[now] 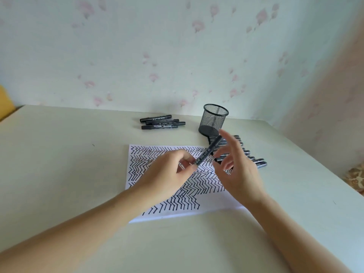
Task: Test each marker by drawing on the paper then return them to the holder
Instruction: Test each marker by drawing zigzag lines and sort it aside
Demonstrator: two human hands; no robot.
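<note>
A white paper (137, 174) covered in black zigzag lines lies in the middle of the table. Above it my left hand (167, 174) pinches the lower end of a black marker (208, 150), which points up and to the right. My right hand (236, 170) hovers just right of the marker with its fingers spread and relaxed, holding nothing. The black mesh holder (213, 120) stands upright behind the paper and looks empty. A row of several black markers (254, 158) lies to the right of the paper, partly hidden by my right hand.
Three black markers (162, 122) lie side by side at the back of the pale table (78, 154), left of the holder. A flowered wall runs behind the table. The table's right edge slants down at the right.
</note>
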